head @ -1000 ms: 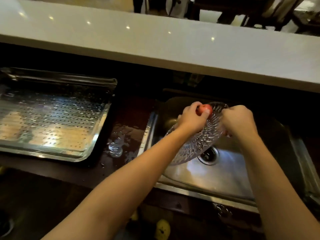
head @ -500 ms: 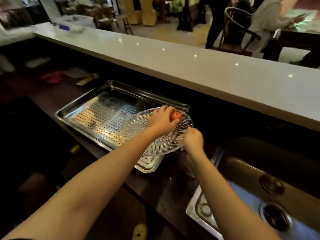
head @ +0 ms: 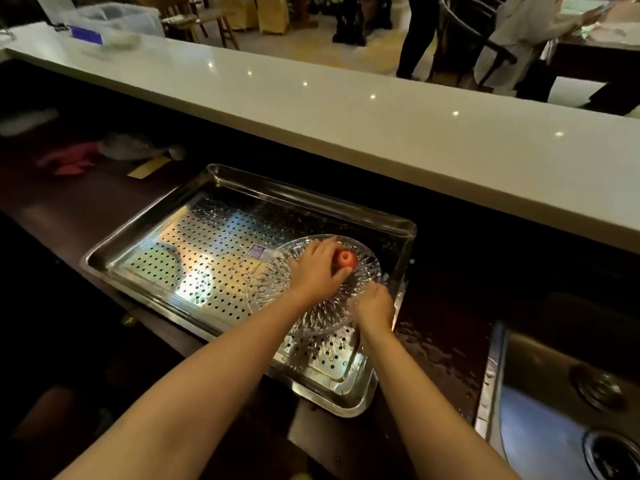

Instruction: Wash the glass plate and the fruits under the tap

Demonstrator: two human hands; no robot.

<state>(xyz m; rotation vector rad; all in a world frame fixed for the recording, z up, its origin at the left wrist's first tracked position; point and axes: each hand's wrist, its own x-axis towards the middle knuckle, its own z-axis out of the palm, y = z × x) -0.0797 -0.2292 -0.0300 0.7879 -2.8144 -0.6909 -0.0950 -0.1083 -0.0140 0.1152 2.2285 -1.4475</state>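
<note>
Cut-glass plate (head: 322, 306) held over perforated steel tray (head: 194, 251), near-level, long axis running near-to-far. Left hand (head: 317, 268) fingers curled, pinning red fruit (head: 344, 259) against plate; right hand (head: 372, 304) fingers pinching near rim. Sink (head: 540, 427) well apart on right of counter (head: 446, 341).

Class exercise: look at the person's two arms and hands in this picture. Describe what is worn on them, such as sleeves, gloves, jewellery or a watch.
Both forearms are bare as far as the frame shows, with no sleeve in view. The left hand and right hand wear no gloves. No watch, bracelet or ring can be made out on either wrist or on the fingers that show.
</note>
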